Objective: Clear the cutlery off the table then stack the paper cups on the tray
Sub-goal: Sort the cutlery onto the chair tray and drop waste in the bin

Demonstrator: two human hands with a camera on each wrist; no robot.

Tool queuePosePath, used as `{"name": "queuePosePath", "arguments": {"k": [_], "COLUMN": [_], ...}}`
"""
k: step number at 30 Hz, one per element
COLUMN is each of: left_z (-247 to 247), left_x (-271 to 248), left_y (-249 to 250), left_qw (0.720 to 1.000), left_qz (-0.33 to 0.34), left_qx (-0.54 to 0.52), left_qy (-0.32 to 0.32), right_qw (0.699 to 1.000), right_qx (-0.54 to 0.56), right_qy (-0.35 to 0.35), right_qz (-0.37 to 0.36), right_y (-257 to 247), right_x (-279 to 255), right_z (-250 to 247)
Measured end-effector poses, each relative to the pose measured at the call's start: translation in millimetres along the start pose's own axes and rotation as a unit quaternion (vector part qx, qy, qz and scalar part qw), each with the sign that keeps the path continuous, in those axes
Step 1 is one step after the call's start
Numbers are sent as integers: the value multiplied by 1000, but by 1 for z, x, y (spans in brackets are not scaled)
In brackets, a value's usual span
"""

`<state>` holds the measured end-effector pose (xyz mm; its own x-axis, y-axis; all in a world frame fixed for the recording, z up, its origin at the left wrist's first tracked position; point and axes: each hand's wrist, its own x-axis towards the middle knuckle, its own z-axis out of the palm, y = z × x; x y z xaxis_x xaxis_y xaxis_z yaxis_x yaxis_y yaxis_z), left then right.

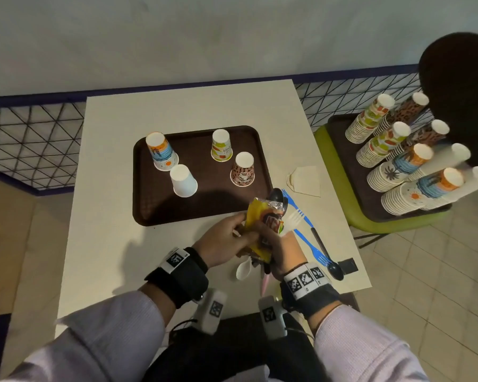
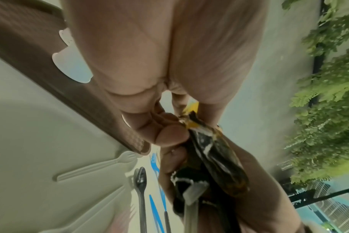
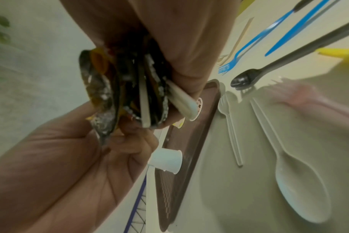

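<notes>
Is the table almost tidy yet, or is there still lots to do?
Not tidy yet. Both hands, left hand and right hand, grip a yellow packet with some cutlery pushed into it. Blue forks, a black spoon and a white spoon still lie on the table. Four cups stand apart, upside down, on the tray, unstacked.

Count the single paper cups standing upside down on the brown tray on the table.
4: striped cup back left, white cup in front of it, green-patterned cup back right, leopard-print cup beside it. None looks hidden.
</notes>
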<state>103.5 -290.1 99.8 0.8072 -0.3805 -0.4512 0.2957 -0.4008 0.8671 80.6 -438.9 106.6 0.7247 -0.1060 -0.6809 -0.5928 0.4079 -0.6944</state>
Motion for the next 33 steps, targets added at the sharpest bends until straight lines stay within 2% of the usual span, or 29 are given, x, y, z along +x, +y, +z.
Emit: {"name": "queuePosePath", "arguments": {"k": [3, 6, 8, 12, 14, 18, 23, 27, 31, 33], "left_z": [4, 11, 19, 40, 52, 76, 104, 114, 122, 124], "left_x": [8, 34, 58, 110, 137, 189, 243, 265, 276, 278], "left_y": [15, 21, 22, 32, 40, 55, 53, 43, 30, 26], "left_qw": [999, 997, 994, 992, 992, 978, 954, 927, 891, 894], "left_qz": [-12, -42, -46, -32, -23, -19, -69, -94, -66, -58], "left_qx": [-40, -47, -63, -38, -4, 132, 248, 323, 398, 386], "left_qy": [-22, 40, 80, 114, 125, 160, 155, 166, 208, 221], "right_qw": [997, 993, 988, 991, 993, 996, 998, 998, 997, 996], "right_qx": [-75, -113, -129, -83, -72, -48, -42, -40, -68, -75], "right_qy": [8, 43, 54, 64, 66, 62, 49, 39, 43, 42], "right_qz": [-1, -19, -58, -88, -69, -31, -22, -12, -3, 8], "right_y": [-4, -12, -19, -38, -47, -65, -79, -83, -79, -77], "right_x": [10, 21, 23, 29, 37, 49, 66, 74, 84, 88], "right_z": [-23, -55, -77, -119, -142, -190, -237, -264, -284, -289]}}
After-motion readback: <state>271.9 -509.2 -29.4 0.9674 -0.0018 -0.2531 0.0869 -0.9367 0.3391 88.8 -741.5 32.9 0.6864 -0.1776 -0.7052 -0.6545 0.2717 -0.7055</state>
